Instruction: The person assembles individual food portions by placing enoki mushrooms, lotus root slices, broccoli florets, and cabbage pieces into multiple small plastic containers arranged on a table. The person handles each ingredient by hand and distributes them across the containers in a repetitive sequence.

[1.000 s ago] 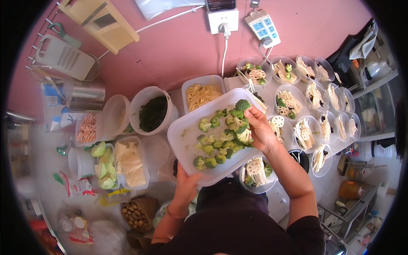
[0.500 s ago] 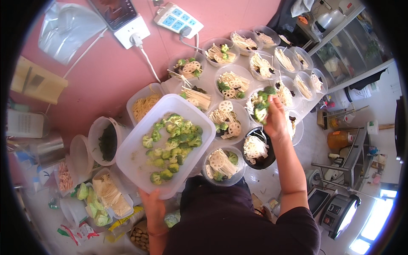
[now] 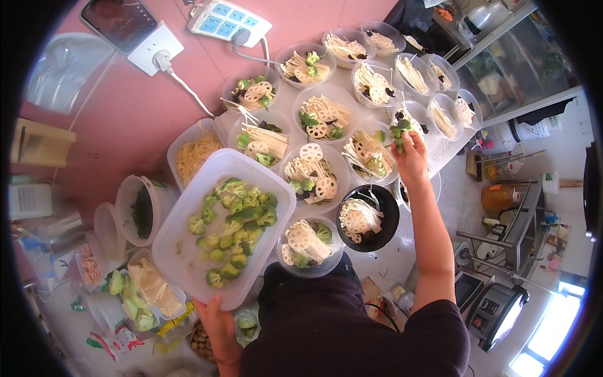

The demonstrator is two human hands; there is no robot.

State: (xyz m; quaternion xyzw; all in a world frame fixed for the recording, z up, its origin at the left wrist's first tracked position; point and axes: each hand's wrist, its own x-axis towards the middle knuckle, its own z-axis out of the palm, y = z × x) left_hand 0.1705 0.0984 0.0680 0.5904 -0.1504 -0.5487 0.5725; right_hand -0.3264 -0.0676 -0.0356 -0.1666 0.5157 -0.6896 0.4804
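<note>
Broccoli florets (image 3: 400, 129) are pinched between the thumb and fingers of a person's right hand (image 3: 411, 152), over the near side of a clear bowl (image 3: 431, 114) of white mushrooms and black fungus. The left hand (image 3: 217, 328) clasps the near corner of a translucent tray (image 3: 179, 251), loaded with more broccoli pieces (image 3: 242, 213). To that hand's left lie a red-and-white packet (image 3: 122, 344) and a yellow packet (image 3: 174, 325), their print too small to read, and pale green cabbage (image 3: 138, 306). Well beyond it, a phone (image 3: 118, 25) rests by a white socket box (image 3: 155, 48) near a power strip (image 3: 229, 24) with blue outlets. Left of and nearer than the right hand, a black bowl (image 3: 388, 231) holds lotus root and mushrooms; filled clear bowls crowd the table (image 3: 344, 79) beyond. Past the left hand, the tray partly blocks pale noodles (image 3: 198, 157) and stands before a white bucket (image 3: 161, 202) of dark greens.
</note>
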